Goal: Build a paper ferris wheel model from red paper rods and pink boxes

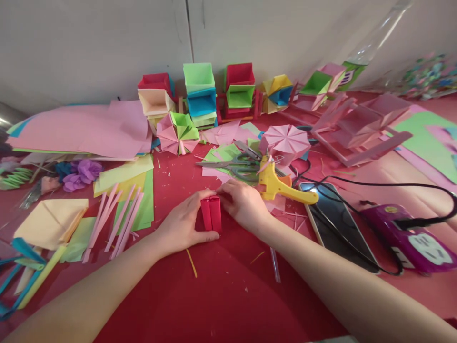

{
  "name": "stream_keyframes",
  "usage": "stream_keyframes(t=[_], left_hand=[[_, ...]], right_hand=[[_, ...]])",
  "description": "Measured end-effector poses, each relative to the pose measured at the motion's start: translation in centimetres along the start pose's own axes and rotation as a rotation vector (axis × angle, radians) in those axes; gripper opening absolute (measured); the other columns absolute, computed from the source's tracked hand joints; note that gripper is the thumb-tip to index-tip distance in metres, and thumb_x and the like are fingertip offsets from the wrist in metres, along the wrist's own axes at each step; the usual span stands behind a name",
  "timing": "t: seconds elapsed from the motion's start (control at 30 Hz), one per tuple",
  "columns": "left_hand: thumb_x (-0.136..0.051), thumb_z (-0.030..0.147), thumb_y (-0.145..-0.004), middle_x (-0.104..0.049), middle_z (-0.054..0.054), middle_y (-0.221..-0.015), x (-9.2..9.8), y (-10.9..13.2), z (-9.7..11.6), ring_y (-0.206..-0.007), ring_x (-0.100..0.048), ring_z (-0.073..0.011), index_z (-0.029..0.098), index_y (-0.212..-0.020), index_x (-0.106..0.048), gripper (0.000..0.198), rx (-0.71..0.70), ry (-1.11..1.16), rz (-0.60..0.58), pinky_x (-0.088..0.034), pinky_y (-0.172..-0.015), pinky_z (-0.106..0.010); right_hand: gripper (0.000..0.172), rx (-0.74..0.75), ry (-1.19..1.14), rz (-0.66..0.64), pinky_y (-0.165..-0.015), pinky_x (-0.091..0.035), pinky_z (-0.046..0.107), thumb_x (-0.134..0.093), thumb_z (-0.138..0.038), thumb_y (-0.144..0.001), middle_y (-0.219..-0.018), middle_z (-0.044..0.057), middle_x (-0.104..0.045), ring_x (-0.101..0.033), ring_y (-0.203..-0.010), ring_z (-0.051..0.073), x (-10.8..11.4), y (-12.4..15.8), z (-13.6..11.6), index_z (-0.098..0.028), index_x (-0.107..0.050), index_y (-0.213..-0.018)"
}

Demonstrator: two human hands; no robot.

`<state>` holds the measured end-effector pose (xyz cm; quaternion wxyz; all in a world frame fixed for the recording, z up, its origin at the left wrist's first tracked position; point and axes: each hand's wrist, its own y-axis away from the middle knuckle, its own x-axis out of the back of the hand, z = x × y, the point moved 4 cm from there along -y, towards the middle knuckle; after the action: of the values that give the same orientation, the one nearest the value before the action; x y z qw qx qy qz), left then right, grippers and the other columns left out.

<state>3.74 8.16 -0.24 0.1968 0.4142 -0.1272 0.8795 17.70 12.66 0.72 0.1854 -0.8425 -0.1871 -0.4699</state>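
Note:
A small folded red paper piece (212, 214), with two upright columns side by side, stands on the red tabletop (221, 295). My left hand (185, 221) is closed around its left side, thumb at the lower front and fingers at the top. My right hand (246, 205) has its fingers bent at the far right of the piece, near its upper edge; the fingertips are partly hidden behind it. Just beyond the right hand lie a yellow glue gun (282, 183) and a pair of scissors (235, 166).
Pink paper strips (126, 221) and folded cream paper (50, 221) lie left. Coloured paper boxes (200, 102) line the wall. At right are a phone (339, 224), a purple power strip (410, 238) with black cables, and pink paper chairs (364, 128). Paper sheets (82, 128) are stacked back left.

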Motion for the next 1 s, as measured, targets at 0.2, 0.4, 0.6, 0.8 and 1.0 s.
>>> stream_keyframes(t=[0.2,0.4,0.6,0.8,1.0], left_hand=[[-0.066,0.041,-0.071,-0.045,-0.01,-0.131,0.1,-0.1,0.1,-0.122,-0.043,-0.0281,0.024,-0.127,-0.03,0.07,-0.008,-0.027,-0.016,-0.038,-0.099,-0.045],[-0.069,0.043,-0.068,-0.044,-0.012,-0.132,0.0,-0.3,0.0,-0.121,-0.044,-0.0286,0.022,-0.128,-0.029,0.076,-0.001,-0.042,-0.01,-0.037,-0.1,-0.044],[-0.071,0.042,-0.065,-0.045,-0.013,-0.131,0.0,-0.5,0.0,-0.12,-0.045,-0.0289,0.019,-0.128,-0.03,0.078,-0.007,-0.045,-0.003,-0.038,-0.099,-0.044],[-0.072,0.04,-0.065,-0.045,-0.013,-0.132,0.1,-0.4,0.1,-0.12,-0.045,-0.0288,0.018,-0.128,-0.031,0.078,-0.003,-0.051,0.004,-0.038,-0.099,-0.044],[-0.07,0.042,-0.067,-0.045,-0.011,-0.132,0.0,-0.3,0.0,-0.12,-0.045,-0.0279,0.021,-0.128,-0.031,0.075,-0.03,-0.024,0.013,-0.038,-0.099,-0.044]], right_hand=[[0.017,0.071,0.178,-0.055,-0.063,-0.039,0.029,-0.049,-0.008,-0.077,-0.083,0.009,-0.063,-0.058,-0.078,0.021,-0.1,-0.2,-0.7,-0.013,-0.064,-0.082],[0.016,0.11,0.281,-0.096,-0.062,-0.037,0.028,-0.048,-0.009,-0.08,-0.077,0.008,-0.062,-0.055,-0.071,0.018,0.1,-0.9,-1.4,-0.015,-0.062,-0.077],[0.016,0.116,0.333,-0.106,-0.067,-0.037,0.03,-0.047,-0.01,-0.082,-0.079,0.011,-0.061,-0.054,-0.076,0.021,-0.2,-1.2,-1.8,-0.012,-0.062,-0.078],[0.016,0.057,0.325,-0.1,-0.066,-0.038,0.029,-0.047,-0.011,-0.082,-0.083,0.011,-0.063,-0.056,-0.078,0.02,0.0,-0.9,-1.8,-0.012,-0.062,-0.083],[0.013,0.029,0.222,-0.154,-0.056,-0.041,0.024,-0.056,-0.009,-0.075,-0.077,0.002,-0.065,-0.059,-0.066,0.015,1.7,1.1,-0.8,-0.017,-0.065,-0.079]])
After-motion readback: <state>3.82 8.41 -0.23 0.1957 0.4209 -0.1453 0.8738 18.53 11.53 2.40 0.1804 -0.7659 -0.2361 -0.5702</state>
